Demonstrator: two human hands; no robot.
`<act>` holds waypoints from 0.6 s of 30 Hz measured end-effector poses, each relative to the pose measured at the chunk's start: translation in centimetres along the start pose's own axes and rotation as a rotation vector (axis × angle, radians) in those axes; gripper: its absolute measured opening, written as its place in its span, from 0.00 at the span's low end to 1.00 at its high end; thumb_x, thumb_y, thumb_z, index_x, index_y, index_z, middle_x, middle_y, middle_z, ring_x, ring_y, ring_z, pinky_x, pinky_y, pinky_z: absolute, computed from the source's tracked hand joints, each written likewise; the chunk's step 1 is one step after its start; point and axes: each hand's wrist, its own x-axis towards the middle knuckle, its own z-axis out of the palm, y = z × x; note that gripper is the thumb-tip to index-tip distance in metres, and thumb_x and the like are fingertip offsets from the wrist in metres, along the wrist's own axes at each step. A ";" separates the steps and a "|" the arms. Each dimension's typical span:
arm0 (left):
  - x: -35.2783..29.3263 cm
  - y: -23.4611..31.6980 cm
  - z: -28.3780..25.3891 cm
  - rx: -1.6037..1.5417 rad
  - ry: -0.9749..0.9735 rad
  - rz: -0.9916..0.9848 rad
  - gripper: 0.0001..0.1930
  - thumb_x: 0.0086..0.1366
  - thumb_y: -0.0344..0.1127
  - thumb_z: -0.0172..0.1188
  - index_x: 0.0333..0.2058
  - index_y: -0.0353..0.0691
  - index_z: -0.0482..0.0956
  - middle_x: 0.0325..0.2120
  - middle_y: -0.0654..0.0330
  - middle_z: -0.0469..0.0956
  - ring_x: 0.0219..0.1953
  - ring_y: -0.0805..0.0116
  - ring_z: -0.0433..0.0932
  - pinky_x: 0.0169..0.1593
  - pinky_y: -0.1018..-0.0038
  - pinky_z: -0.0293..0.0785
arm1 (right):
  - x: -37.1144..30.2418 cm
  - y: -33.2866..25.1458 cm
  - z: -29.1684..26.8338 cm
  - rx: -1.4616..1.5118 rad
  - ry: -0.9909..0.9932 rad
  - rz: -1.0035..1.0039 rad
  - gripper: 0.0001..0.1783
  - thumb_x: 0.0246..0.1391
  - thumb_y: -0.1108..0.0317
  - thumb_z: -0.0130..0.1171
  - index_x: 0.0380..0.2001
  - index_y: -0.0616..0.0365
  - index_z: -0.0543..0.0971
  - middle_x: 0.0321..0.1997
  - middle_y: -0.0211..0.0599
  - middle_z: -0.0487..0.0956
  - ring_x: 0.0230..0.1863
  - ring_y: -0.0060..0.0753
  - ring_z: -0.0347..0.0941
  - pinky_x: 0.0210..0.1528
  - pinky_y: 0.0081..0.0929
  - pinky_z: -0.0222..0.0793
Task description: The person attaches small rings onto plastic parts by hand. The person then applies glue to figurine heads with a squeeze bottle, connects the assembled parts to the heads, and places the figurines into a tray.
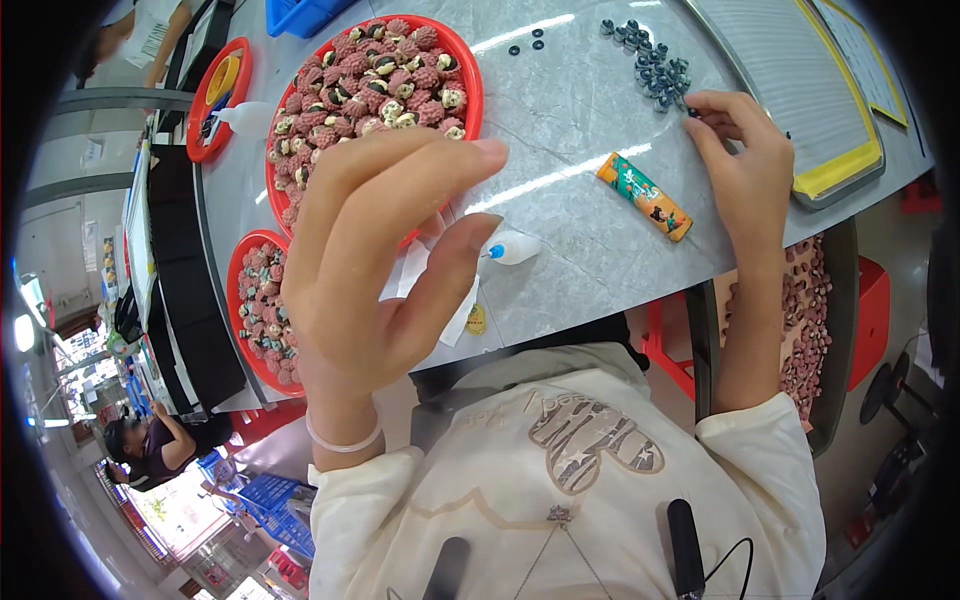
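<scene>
My left hand is raised close to the camera, its thumb and fingers curved but apart, with nothing visible between them. Behind it, a large red basket is heaped with pink ridged, shell-like pieces that have cream and black parts. My right hand rests at the right of the table, thumb and forefinger pinched on a small dark piece. Just beyond those fingertips lies a loose cluster of small dark, shiny round pieces. An orange and green packet lies to the left of that hand.
A white squeeze bottle with a blue tip lies near white paper. Three black rings sit farther back. A metal tray with yellow edging is at right. Smaller red baskets stand left, with another white bottle.
</scene>
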 end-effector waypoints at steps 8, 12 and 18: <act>0.5 -1.0 -0.5 -0.012 0.051 -0.052 0.16 0.42 0.17 0.58 0.33 0.34 0.74 0.30 0.56 0.73 0.21 0.76 0.68 0.22 0.83 0.63 | 1.3 0.0 -0.8 0.071 -0.063 -0.017 0.10 0.39 0.80 0.54 0.30 0.62 0.75 0.27 0.36 0.76 0.29 0.24 0.72 0.35 0.18 0.66; 2.4 -3.0 -0.9 0.090 -0.017 -0.039 0.11 0.45 0.19 0.57 0.29 0.37 0.76 0.23 0.63 0.74 0.18 0.78 0.67 0.21 0.85 0.61 | 2.2 1.0 -1.3 -0.028 0.004 -0.122 0.11 0.41 0.80 0.52 0.32 0.61 0.75 0.30 0.36 0.76 0.31 0.26 0.72 0.36 0.18 0.66; 6.1 -6.3 2.7 0.221 -0.191 0.036 0.05 0.51 0.25 0.55 0.29 0.39 0.76 0.23 0.64 0.75 0.22 0.76 0.70 0.27 0.82 0.67 | 2.3 1.9 -0.1 -0.228 0.020 -0.287 0.10 0.42 0.79 0.52 0.33 0.62 0.75 0.33 0.34 0.75 0.30 0.27 0.71 0.34 0.18 0.65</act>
